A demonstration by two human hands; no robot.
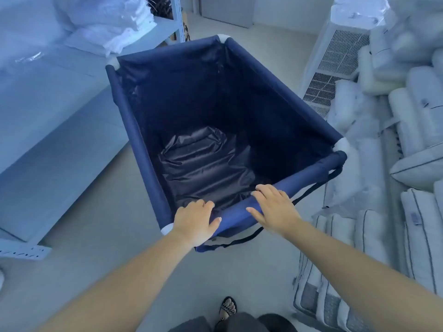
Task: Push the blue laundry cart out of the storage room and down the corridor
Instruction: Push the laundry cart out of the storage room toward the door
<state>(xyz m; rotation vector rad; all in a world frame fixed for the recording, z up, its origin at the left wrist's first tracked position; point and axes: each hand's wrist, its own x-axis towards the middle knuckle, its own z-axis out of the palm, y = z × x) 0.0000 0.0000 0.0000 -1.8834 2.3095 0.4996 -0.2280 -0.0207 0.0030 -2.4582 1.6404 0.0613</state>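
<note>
1. Head view looks down on the blue laundry cart [275,97], which stands on the storage room floor between a low shelf unit [48,121] on the left and stacked wrapped pillows [383,144] on the right.
2. Both hands rest on the near rim bar. The left hand [195,220] curls over it near the corner, and the right hand [274,208] lies flatter, fingers draped over the bar into the bin.
3. The cart looks empty except for a crumpled dark liner [206,168] at the bottom.
4. Judged from this, the push is at its very start: the cart is inside the room, and a closed door [227,10] shows beyond it.
5. The next move likely calls for a steady forward shove, steering clear of the shelf and the white grilled unit [335,58].
6. No brand or writing is legible; small tags on the pillows are too blurred to read.
</note>
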